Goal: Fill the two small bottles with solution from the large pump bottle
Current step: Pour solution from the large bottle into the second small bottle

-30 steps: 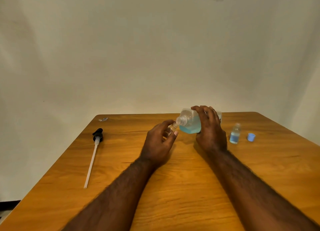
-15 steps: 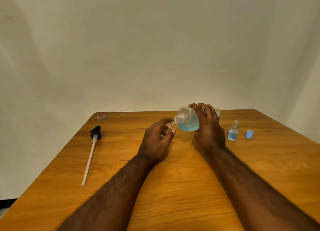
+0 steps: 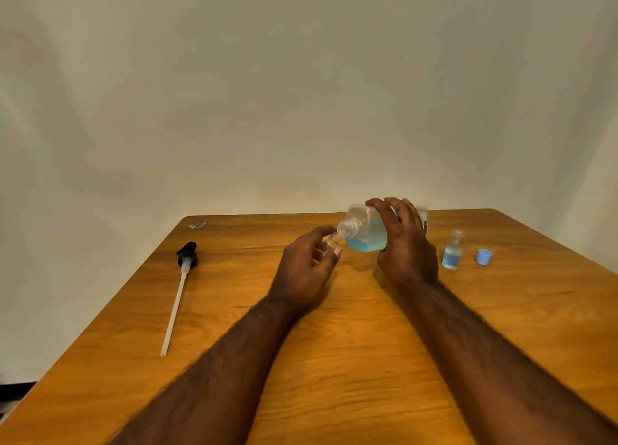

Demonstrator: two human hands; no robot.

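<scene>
Big bottle [image 3: 366,234] is tipped sideways just above the table [image 3: 334,361], blue liquid pooled low, with the right grip [image 3: 406,247] curled over its body. Its open neck sits right at the mouth of a small bottle [image 3: 329,240] pinched in the left grip [image 3: 307,267]. Second small bottle [image 3: 452,250] stands upright off to the right, part full, blue cap [image 3: 484,256] beside it. Pump [image 3: 182,287] lies far left.

Table [image 3: 368,361] glossy grained wood; large bottle [image 3: 364,235] clear plastic (smooth).

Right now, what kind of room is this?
Probably a plain indoor room: a wooden table in front of a bare cream wall, with a small bottle and a pump on it.
</scene>
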